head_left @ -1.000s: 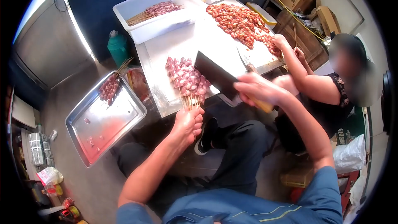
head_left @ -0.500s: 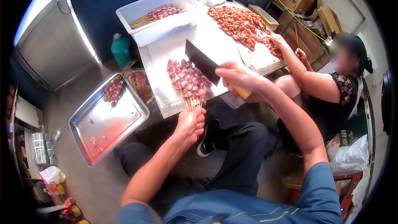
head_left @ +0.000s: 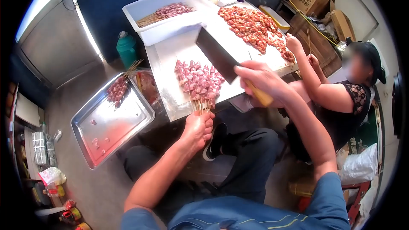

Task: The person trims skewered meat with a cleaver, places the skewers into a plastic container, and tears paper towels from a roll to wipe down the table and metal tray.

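My left hand (head_left: 199, 127) is closed round the stick ends of a bunch of meat skewers (head_left: 199, 81). The pink meat pieces lie fanned out over the near end of the white table (head_left: 164, 66). In my right hand (head_left: 260, 81) is a cleaver (head_left: 216, 54), gripped near its yellowish handle (head_left: 260, 95). The wide dark blade slants up and to the left, above and to the right of the skewers, apart from most of them; whether its lower edge touches any I cannot tell.
A white tub (head_left: 157, 32) holding more skewers stands at the table's far left. Reddish cut meat (head_left: 255, 27) is heaped on the right, beside a seated person (head_left: 336, 98) holding sticks. Left of the table are a metal tray (head_left: 87, 147) with several skewers and a green flask (head_left: 126, 50).
The cleaver and my right hand have moved slightly right and away from the skewers. The co-worker's nearer hand has lifted off the meat pile. My left hand keeps its hold.
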`<state>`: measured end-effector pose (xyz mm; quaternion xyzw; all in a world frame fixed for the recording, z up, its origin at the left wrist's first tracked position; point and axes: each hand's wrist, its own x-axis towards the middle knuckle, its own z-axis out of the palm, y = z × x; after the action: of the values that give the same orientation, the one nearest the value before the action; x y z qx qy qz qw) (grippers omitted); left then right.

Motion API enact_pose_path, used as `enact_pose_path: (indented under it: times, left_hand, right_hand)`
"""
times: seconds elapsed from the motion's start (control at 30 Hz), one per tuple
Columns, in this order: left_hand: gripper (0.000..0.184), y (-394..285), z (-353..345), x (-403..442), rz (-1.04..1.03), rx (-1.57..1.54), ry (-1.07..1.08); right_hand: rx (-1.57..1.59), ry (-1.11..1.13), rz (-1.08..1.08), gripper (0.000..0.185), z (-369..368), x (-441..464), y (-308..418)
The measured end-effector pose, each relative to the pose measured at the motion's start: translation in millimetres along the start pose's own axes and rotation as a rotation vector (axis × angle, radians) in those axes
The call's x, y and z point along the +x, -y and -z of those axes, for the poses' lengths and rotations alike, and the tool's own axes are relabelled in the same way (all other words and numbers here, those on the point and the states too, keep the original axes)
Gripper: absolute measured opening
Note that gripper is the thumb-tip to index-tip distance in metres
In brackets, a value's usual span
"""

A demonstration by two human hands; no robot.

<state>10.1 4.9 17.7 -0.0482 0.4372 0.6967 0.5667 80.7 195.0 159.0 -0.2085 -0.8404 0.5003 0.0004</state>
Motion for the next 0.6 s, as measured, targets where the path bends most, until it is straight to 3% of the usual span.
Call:
enact_pose_path:
  times: [0.07, 0.13, 0.2, 0.27, 0.37, 0.6]
  left_hand:
    - [0.010, 2, 1, 2, -0.005, 0.000, 0.006]
    - [0.013, 2, 3, 2, -0.007, 0.003, 0.011]
    - [0.009, 0, 2, -1, 0.008, 0.005, -0.001]
    - [0.010, 0, 2, -2, 0.010, -0.007, -0.001]
    - [0.010, 0, 2, -1, 0.002, -0.011, 0.007]
    - [0.010, 1, 4, 0, 0.008, -0.003, 0.008]
  right_hand:
    - [0.073, 0.008, 0.068, 0.034, -18, 29, -5]
    - [-0.108, 0.176, -0.009, 0.035, -21, 32, -1]
    - [-0.216, 0.193, 0.034, 0.037, -8, 19, -6]
    - [-0.264, 0.232, -0.233, 0.036, 7, -17, 13]
    - [-0.230, 0.219, -0.335, 0.034, 26, -52, 15]
    - [-0.176, 0.018, -0.060, 0.031, 6, -7, 24]
